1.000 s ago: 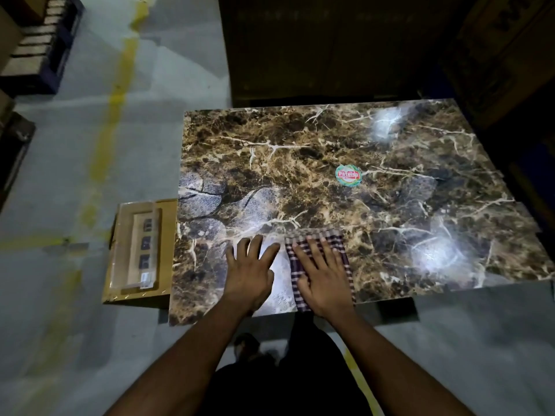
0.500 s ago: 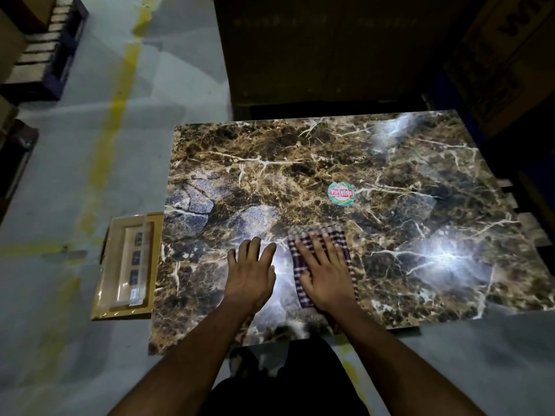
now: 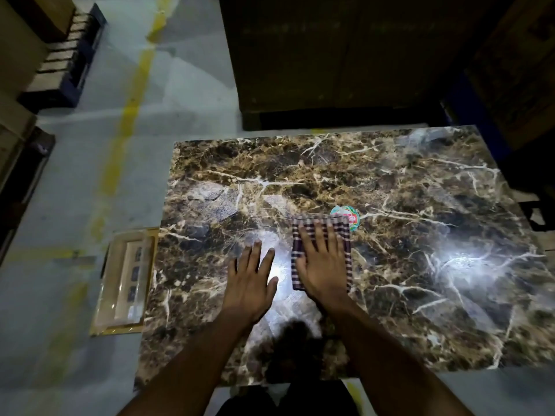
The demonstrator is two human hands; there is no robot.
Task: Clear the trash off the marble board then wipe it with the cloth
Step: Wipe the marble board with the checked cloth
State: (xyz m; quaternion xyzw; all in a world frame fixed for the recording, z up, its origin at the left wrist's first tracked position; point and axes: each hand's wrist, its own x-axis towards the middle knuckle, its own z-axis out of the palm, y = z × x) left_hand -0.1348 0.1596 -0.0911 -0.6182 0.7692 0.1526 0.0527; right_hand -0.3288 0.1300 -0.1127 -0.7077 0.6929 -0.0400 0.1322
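Only print in view was on the round green-and-red sticker (image 3: 348, 214) stuck to the marble board (image 3: 405, 190). The cloth (image 3: 342, 229) half covered it, so the lettering couldn't be read.

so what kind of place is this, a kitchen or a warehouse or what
Most likely a warehouse or storeroom, not a kitchen. The marble board lies low over a bare concrete floor with a painted yellow line, a wooden pallet sits at the far left, and large dark crates stand behind.

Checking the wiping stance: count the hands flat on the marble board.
2. The left hand lies bare on the marble board; the right hand presses the checked cloth.
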